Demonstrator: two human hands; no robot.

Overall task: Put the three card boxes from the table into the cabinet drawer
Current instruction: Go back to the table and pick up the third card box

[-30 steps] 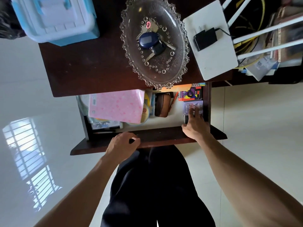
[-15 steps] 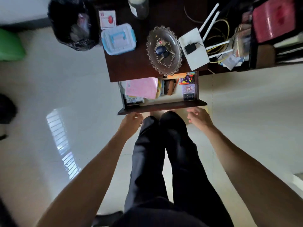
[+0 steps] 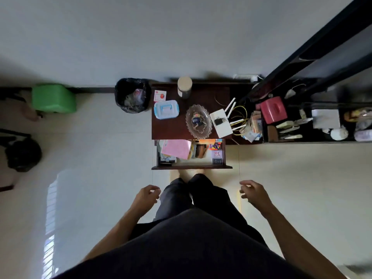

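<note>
The cabinet drawer [image 3: 191, 167] stands pulled out below the dark wooden top [image 3: 171, 127]. Three card boxes lie in a column at its right end: a colourful one [image 3: 215, 146], a purple one [image 3: 217, 154] and a dark one [image 3: 217, 161]. My left hand [image 3: 146, 197] hangs below the drawer, left of my legs, fingers loosely curled and holding nothing. My right hand [image 3: 254, 192] hangs to the right, fingers apart and empty. Both hands are well clear of the drawer front.
The drawer also holds a pink box [image 3: 177, 148] and a brown case [image 3: 200, 151]. On the top stand a glass dish with keys [image 3: 198, 121], a blue-lidded box [image 3: 166, 109], a white router [image 3: 221, 123] and a jar [image 3: 184, 87]. A black bin [image 3: 132, 95] and green stool [image 3: 54, 98] stand left.
My right hand has left the card boxes in the drawer and both hands have drawn back. The view has risen far from the cabinet, so I now stand upright.
</note>
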